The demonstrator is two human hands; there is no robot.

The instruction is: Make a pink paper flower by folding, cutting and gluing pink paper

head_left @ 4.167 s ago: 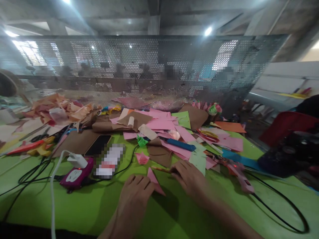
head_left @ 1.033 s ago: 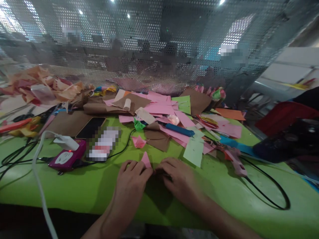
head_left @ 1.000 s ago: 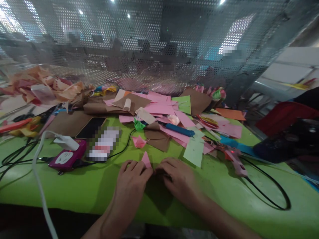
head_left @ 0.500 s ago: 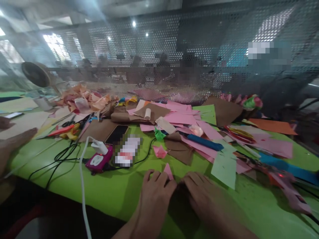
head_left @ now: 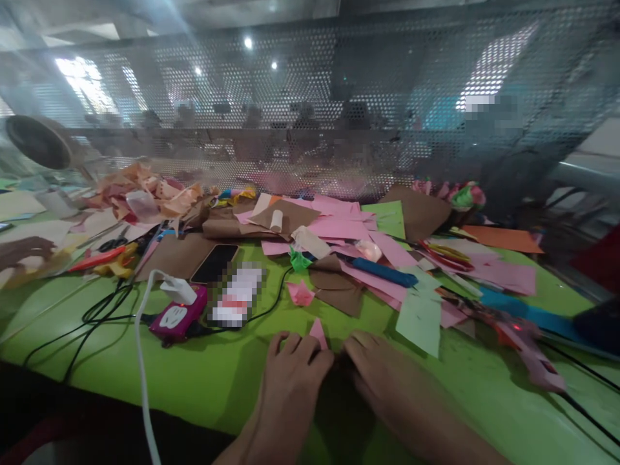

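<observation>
Pink paper triangle [head_left: 318, 334] — one, in left hand [head_left: 295, 365] — right hand [head_left: 375, 361] beside.

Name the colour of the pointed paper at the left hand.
The pointed paper is pink; head view.

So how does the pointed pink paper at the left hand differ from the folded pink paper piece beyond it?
The pointed pink paper shows one plain tip; the folded pink paper piece has several points. The left hand partly hides the pointed pink paper, while the folded pink paper piece lies apart from it. Both are pink.
</observation>
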